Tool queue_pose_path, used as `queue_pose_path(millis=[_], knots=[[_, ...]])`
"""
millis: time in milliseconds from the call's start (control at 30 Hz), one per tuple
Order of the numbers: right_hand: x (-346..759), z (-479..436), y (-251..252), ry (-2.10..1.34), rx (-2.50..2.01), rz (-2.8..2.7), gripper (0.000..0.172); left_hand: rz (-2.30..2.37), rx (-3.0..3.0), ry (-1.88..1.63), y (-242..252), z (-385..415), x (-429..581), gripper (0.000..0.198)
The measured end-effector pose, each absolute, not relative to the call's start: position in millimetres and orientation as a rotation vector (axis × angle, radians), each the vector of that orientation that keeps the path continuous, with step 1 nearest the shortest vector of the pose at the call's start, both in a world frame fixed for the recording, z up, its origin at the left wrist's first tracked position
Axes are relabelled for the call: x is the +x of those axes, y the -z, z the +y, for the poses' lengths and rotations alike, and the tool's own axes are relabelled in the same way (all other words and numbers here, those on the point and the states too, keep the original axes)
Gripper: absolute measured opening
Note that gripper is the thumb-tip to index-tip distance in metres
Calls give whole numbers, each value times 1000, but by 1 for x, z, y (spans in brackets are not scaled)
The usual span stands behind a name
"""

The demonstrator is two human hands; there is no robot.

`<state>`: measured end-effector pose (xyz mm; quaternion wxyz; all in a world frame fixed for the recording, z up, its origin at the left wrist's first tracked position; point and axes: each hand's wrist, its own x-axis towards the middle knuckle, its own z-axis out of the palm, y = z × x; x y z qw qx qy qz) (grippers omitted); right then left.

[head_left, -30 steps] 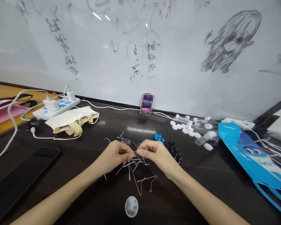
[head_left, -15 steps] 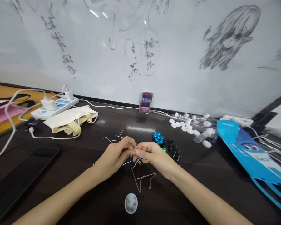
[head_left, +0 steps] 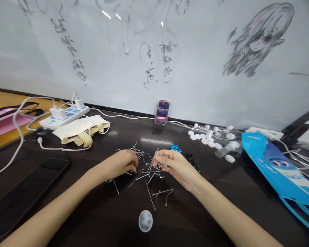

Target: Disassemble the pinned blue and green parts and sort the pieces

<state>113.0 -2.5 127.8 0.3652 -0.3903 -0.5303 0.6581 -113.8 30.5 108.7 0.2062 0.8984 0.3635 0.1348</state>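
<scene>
Bent metal wires (head_left: pixel 149 175) lie in a loose pile at the middle of the dark table. Over the pile's right side, my right hand (head_left: pixel 173 164) pinches a thin bent wire between thumb and fingers. My left hand (head_left: pixel 125 161) is at the pile's left side with its fingers curled down; whether they hold anything is hidden. Nearer me lie separate bent wires (head_left: pixel 154 199), one with a small pink bead (head_left: pixel 166 204). A small round translucent cup (head_left: pixel 145 221) with small pieces inside stands in front. Blue parts (head_left: pixel 175 148) and black parts (head_left: pixel 192 161) sit beyond my right hand.
White caps (head_left: pixel 208 140) and clear tubes (head_left: pixel 225 150) lie at the back right, beside a blue bag (head_left: pixel 278 164). On the left are a black phone (head_left: pixel 31 192), a cream pouch (head_left: pixel 77 128) and a power strip (head_left: pixel 67 116). Another phone (head_left: pixel 162 112) leans on the whiteboard (head_left: pixel 105 61).
My hands, together before, have separated. The left has moved left and down onto the wires; the right keeps a wire pinched slightly farther right. The view has shifted slightly.
</scene>
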Motion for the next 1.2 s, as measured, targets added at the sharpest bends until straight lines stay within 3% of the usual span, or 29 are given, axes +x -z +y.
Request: queue_pose_path(millis=[167, 367, 667, 967, 1067, 1200], knots=[[114, -3, -128, -1660, -1063, -1334, 15, 982, 2721, -251, -87, 29, -108, 16], [116, 0, -126, -1538, -1106, -1381, 18, 928, 2835, -347, -87, 28, -104, 25], [112, -5, -132, -1419, -1118, -1556, 21, 791, 2344, -910, -117, 11, -100, 19], [114, -10, -139, -1288, -1019, -1921, 20, 712, 1406, -1007, -111, 10, -90, 16], [111, -17, -140, -1037, -985, -2238, 16, 632, 1168, -1075, -104, 13, -89, 16], [103, -26, -136, -120, -806, -2609, 24, 583, 1071, -1053, -96, 11, -85, 17]])
